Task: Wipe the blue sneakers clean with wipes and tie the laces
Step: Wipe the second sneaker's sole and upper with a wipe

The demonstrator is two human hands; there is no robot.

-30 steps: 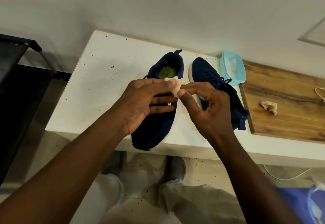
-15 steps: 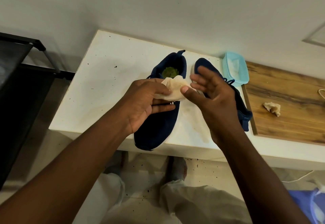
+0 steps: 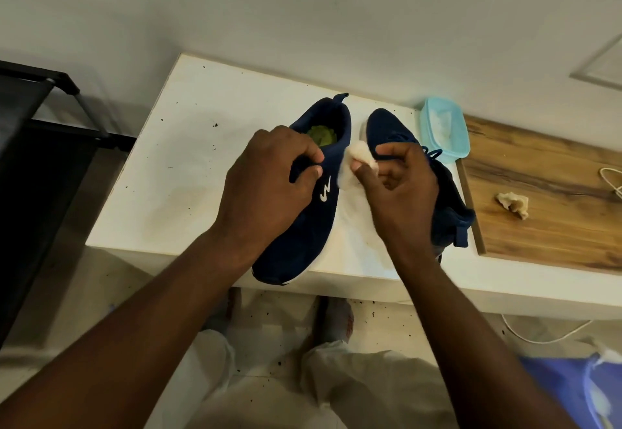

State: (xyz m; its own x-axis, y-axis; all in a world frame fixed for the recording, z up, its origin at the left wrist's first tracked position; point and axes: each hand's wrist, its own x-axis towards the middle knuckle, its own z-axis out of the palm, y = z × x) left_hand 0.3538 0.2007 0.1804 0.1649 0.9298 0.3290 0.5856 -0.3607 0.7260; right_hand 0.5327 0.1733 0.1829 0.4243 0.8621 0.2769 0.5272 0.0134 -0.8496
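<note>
Two dark blue sneakers lie side by side on the white table (image 3: 188, 166). The left sneaker (image 3: 303, 226) has a white logo on its side and a green insole, and its toe juts over the front edge. My left hand (image 3: 269, 179) grips it at the collar, fingers curled over the laces. The right sneaker (image 3: 383, 125) lies with its heel towards me, partly hidden by my right hand (image 3: 404, 189). That hand pinches a bunched white wipe (image 3: 356, 166) between thumb and fingers, in the gap between the two shoes.
A light blue wipes tub (image 3: 444, 132) stands behind the right sneaker. On the wooden board (image 3: 555, 233) to the right lie a crumpled used wipe (image 3: 511, 203) and a white cable (image 3: 612, 183). A black rack (image 3: 33, 146) stands at the left.
My left hand let go of the spread wipe and took hold of the left sneaker's collar. My right hand closed on the wipe, which is now bunched.
</note>
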